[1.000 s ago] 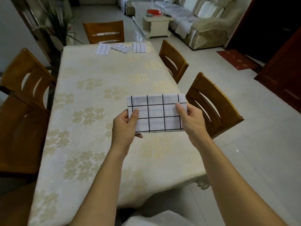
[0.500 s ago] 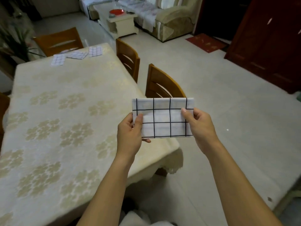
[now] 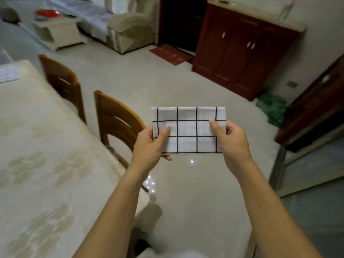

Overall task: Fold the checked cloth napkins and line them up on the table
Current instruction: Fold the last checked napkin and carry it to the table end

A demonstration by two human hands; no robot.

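Above floor, just right of surface (image 3: 46, 146): folded napkin (image 3: 188, 130) held flat in air, off surface. Left grip (image 3: 150, 146) pinches left edge, right grip (image 3: 232, 140) pinches right edge, thumbs on top. Cloth likely light, soft, floppy; hold both short edges so fold keeps.

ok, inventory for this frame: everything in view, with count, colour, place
checked napkin: 1, white with black grid, folded, held over the floor right of the table
table: 1, cream floral cloth, left
chairs: 2, brown wood, at the table's right side, near chair and far chair
pale cloth: 1, whitish, table's far end, blurred
sofa: 1, beige, top
low table: 1, white, top left
dish: 1, red, on the low table
mat: 1, red, by the doorway
cabinet: 1, dark red, top right
green bundle: 1, on the floor beside the cabinet
left hand: pinches the napkin's left edge
right hand: pinches its right edge
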